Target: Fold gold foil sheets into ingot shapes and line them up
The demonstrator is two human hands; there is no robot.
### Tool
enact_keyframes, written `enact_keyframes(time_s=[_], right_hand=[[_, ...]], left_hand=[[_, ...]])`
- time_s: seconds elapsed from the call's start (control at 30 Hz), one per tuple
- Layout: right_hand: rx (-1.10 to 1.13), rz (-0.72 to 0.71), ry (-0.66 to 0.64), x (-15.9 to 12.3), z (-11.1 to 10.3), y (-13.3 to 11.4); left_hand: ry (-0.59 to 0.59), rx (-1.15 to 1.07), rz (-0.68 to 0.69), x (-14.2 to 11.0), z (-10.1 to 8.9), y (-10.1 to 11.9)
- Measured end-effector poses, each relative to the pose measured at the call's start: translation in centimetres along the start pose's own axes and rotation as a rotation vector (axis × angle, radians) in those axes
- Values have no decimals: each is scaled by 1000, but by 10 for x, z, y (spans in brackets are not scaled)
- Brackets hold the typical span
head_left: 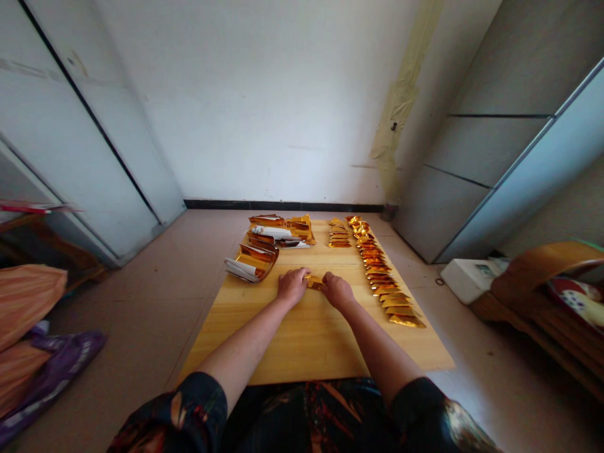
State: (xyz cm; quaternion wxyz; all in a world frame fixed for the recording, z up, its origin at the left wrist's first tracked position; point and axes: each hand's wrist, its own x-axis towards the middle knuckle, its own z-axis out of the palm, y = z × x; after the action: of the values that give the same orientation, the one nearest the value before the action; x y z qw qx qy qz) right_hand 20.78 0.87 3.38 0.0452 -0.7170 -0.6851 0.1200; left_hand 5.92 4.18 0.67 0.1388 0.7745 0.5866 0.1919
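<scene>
Between my hands, low over the middle of the wooden table (283, 340), is a small gold foil packet (314, 282). My left hand (293, 285) is closed on its left end, and my right hand (337, 290) grips the right end. Fingers cover both ends of the packet. To the right, a long overlapping row of gold foil packets (384, 283) runs along the table's edge. A shorter stack of similar packets (338, 236) lies at the back. Left of my hands lie gold foil sheets with white undersides (257, 255).
A white roll-like item (271, 232) rests among the foil at the back left. Behind the table is a white wall (264, 113). A grey cabinet (453, 170), a white box (467, 280) and a wooden chair (542, 289) stand right; a purple bag (66, 362) lies left.
</scene>
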Motion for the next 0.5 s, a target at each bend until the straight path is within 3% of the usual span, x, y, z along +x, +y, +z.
enact_keyframes(time_s=[0.5], right_hand=[[-35, 13, 22, -1, 0, -3]], left_hand=[[54, -15, 25, 1, 7, -2]])
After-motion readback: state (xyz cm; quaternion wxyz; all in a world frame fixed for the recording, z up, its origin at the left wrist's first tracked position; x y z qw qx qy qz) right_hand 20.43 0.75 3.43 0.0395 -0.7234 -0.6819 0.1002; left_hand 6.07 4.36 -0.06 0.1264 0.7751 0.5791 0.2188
